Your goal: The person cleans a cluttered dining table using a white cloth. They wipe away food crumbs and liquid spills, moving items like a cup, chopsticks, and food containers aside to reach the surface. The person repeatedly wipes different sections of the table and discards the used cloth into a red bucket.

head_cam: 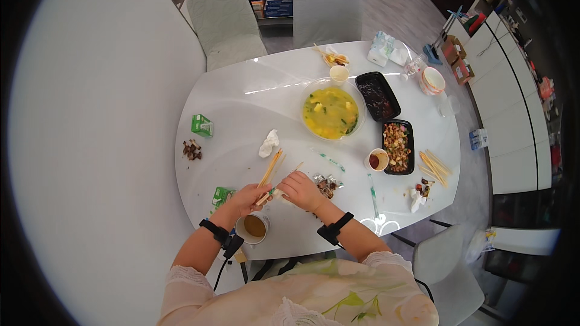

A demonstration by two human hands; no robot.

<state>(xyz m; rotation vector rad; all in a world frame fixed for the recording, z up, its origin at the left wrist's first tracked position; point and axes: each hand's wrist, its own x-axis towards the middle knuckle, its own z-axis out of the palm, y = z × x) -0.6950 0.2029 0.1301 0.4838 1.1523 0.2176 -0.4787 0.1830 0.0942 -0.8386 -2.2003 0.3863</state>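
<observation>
My left hand (247,198) grips a bundle of thin wooden sticks (270,167), with a green-printed strip of wrapper beside its fingertips. Close against it, my right hand (300,189) curls over another wooden stick (297,167), whose tip pokes out above the fingers; the rest of that stick is hidden. Some white tissue (280,194) shows between the hands. Just below my left hand stands a mug (266,231) of brown liquid. A green drink carton (223,195) is partly behind that hand. Right of my right hand lies a pile of scraps on foil (327,185).
A large bowl of yellow soup (333,113) stands mid-table, near two black trays (378,96) (398,147) and a paper cup (377,160). Loose sticks (435,167), a crumpled tissue (269,143) and another green carton (202,125) lie around. Chairs (327,11) border the table.
</observation>
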